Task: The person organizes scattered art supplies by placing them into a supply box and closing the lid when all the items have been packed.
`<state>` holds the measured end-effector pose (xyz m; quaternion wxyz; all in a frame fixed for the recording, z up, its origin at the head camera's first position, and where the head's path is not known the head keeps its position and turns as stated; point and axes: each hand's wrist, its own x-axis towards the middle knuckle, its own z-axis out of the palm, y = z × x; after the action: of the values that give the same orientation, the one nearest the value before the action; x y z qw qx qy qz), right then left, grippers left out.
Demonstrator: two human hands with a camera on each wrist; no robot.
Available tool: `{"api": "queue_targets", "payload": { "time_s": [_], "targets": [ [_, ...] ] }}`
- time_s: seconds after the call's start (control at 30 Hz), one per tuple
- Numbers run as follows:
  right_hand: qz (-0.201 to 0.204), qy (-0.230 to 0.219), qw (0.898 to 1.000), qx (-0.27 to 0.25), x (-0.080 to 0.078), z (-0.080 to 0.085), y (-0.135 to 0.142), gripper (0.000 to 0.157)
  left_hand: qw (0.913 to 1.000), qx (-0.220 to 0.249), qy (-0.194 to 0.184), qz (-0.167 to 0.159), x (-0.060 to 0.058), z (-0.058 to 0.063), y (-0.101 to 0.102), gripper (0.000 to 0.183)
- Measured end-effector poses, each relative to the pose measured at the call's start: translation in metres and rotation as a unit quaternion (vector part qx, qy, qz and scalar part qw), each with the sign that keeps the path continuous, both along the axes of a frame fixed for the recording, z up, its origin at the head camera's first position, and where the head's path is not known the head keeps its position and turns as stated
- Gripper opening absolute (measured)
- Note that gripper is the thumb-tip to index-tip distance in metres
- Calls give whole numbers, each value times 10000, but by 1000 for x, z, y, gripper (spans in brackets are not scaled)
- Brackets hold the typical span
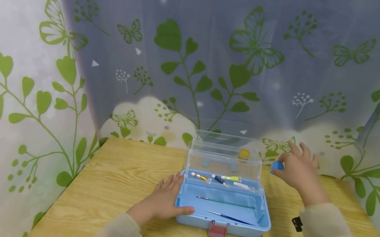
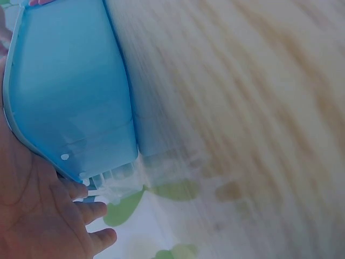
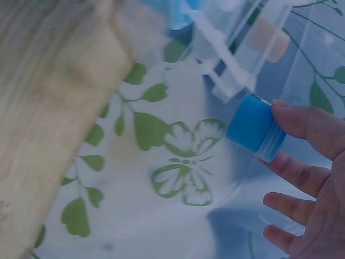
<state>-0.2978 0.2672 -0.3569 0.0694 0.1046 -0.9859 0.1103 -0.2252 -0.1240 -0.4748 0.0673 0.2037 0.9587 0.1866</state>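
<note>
Between thumb and index finger, my right hand (image 1: 299,169) pinches a small blue paint jar (image 1: 277,167) in the air, right of the raised lid. The right wrist view shows the jar (image 3: 252,125) tilted, its other fingers spread. My left hand (image 1: 164,198) rests with straight fingers against the left side of a light blue plastic box (image 1: 221,228), thumb over the front rim. The box's clear lid (image 1: 225,153) stands up. Two paintbrushes, one teal (image 1: 227,202) and one dark blue (image 1: 232,217), lie inside. Several paint tubes (image 1: 219,180) lie on a tray at the back.
A yellow paint jar (image 1: 244,155) sits in the clear upper part of the lid. A pink latch (image 1: 218,230) hangs at the box's front. The wooden table (image 1: 121,174) meets a patterned curtain (image 1: 179,92) behind and at both sides.
</note>
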Motion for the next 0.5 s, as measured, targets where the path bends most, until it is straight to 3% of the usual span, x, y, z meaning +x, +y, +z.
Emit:
{"api": "queue_targets", "payload": {
  "time_s": [0.5],
  "targets": [
    [377,390,9985,-55,-8,41,-49,31,10000,-9,50,-3,0,0,1,108]
  ]
}}
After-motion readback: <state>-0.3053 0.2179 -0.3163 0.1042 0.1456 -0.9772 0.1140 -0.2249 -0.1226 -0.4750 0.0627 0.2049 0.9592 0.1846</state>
